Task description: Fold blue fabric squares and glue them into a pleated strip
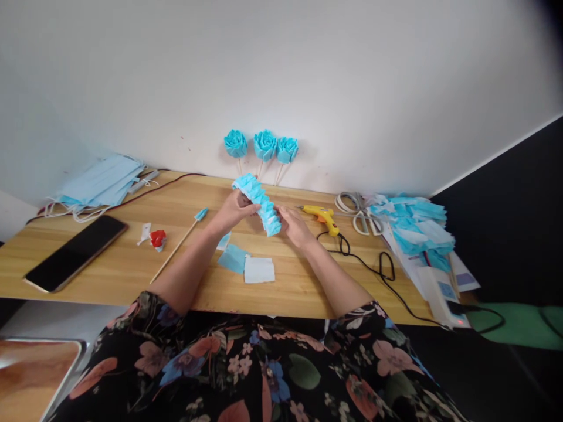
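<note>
A pleated strip of blue petals [259, 202] is held up over the middle of the table, running slantwise from upper left to lower right. My left hand [235, 211] grips its left side, the thumb laid across the front. At its right edge, my right hand [294, 225] has closed fingers on the strip, with some fingertips hidden behind it. Below lie a blue cloth square [234, 258] and a white square [259, 270]. Left of my left hand rests a wooden stick [176, 249] with a small blue bud [201, 214] at its tip.
Three blue flowers [265, 145] on sticks lean at the wall. A yellow glue gun [323, 218], scissors [358, 214], a blue fabric pile [417, 225] and a power strip [445, 299] lie right. Face masks [103, 181], a phone [77, 252] and a red wrapper [158, 238] lie left.
</note>
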`<state>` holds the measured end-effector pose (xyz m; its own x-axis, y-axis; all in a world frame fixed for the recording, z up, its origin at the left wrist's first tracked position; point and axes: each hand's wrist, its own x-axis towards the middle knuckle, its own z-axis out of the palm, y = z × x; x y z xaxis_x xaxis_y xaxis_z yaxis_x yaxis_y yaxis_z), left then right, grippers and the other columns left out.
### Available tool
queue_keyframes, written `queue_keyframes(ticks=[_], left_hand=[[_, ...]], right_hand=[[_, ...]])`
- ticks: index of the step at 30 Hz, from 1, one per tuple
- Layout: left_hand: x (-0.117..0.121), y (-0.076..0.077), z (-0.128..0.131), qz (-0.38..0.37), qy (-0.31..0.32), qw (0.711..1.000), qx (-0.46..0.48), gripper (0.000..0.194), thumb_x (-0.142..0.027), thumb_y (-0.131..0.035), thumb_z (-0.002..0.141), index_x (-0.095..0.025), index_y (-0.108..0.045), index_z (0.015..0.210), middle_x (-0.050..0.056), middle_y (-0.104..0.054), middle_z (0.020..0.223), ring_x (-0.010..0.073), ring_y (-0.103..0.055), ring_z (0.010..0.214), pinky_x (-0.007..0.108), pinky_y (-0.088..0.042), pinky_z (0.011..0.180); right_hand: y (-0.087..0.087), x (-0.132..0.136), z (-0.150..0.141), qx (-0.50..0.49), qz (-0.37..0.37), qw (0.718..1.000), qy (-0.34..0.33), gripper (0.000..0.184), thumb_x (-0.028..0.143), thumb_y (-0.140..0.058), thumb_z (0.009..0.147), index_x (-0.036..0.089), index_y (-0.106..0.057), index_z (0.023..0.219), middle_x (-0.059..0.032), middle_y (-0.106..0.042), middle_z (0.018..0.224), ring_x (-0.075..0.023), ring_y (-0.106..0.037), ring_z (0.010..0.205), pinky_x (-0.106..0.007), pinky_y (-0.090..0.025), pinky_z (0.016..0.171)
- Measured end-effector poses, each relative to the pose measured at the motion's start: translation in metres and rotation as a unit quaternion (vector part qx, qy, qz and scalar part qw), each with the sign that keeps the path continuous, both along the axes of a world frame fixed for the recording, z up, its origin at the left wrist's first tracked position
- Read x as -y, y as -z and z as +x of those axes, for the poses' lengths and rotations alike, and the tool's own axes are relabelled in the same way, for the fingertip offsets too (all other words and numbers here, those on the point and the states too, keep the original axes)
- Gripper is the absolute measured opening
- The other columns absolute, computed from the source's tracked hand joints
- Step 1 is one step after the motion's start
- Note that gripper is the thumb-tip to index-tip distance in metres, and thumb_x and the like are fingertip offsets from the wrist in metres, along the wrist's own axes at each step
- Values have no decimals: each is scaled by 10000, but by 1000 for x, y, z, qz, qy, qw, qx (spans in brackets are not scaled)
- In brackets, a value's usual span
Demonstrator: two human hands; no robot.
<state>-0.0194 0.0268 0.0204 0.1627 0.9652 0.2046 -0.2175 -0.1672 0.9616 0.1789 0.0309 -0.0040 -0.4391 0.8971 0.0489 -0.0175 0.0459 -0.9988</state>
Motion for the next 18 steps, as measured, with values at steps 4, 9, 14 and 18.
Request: queue_keyframes(ticks=[4, 9, 14, 18], left_hand=[[3, -1, 1, -3, 22, 999, -25, 658, -397, -849, 707, -149, -617, 1271, 76, -726, 1034, 215, -680, 951, 340, -536, 887], [-9, 1, -9, -42, -53, 994, 82, 473, -561, -720, 787, -147, -681, 1013, 86, -731, 945, 218, -691, 901, 337, -545, 837], [-18, -2, -23, -101, -57, 974, 196, 441, -538, -670, 830, -199, -634, 1111, 70, -746, 971, 205, -702, 899, 319, -556, 794], [-20, -1, -32, -96, -96, 963, 232, 443, -556, -596, 880, -225, -564, 1173, 87, -748, 1049, 208, -704, 903, 306, -542, 721]], right_hand=[[-4, 1, 2, -18, -24, 1000, 2, 445, 633, -748, 730, 200, -684, 815, -6, -694, 727, -156, -624, 648, -284, -529, 635], [-6, 1, 6, -22, -50, 998, 4, 397, 586, -758, 713, 205, -664, 774, -6, -693, 657, -174, -639, 598, -281, -509, 550], [-7, -1, 10, -21, -49, 999, 0, 354, 551, -743, 732, 205, -671, 758, -12, -704, 663, -164, -617, 565, -281, -497, 529], [-8, -8, 17, 9, -28, 1000, -1, 353, 542, -737, 742, 192, -701, 774, -28, -735, 702, -154, -606, 558, -271, -477, 519]])
